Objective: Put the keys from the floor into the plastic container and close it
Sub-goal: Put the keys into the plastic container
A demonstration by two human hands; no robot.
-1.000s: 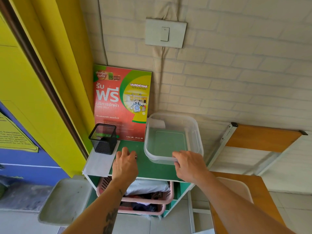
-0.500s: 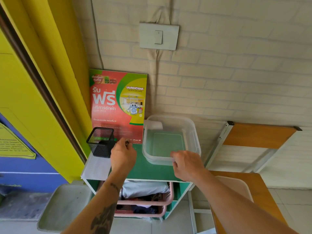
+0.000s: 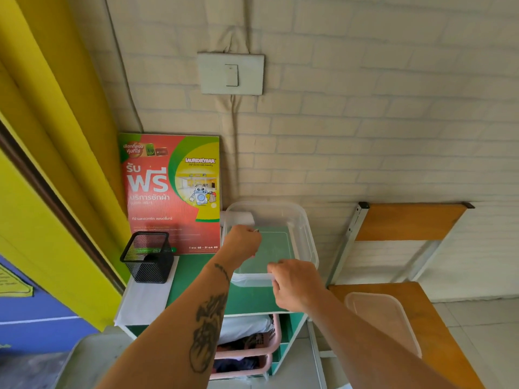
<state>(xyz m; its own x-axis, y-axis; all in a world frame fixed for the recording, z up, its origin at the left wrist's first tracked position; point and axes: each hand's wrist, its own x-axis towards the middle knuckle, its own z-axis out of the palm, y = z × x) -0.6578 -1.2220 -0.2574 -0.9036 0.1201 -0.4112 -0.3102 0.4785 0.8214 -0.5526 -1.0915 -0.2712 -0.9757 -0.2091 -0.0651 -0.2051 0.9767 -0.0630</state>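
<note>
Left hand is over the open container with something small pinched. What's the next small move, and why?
Probably release it: the left hand sits over the clear container, something small and metallic at its fingertips, while the right hand steadies the near rim. The lid waits on the desk.

A small green-topped table (image 3: 196,287) is set against a pale brick wall. A clear plastic container (image 3: 304,234), open at the top, is placed on its right part. A black mesh holder (image 3: 148,258) is stood at the left, on a white sheet (image 3: 146,301) laid along the left edge. A red and green poster (image 3: 171,192) is propped at the back, leaned on the wall.
</note>
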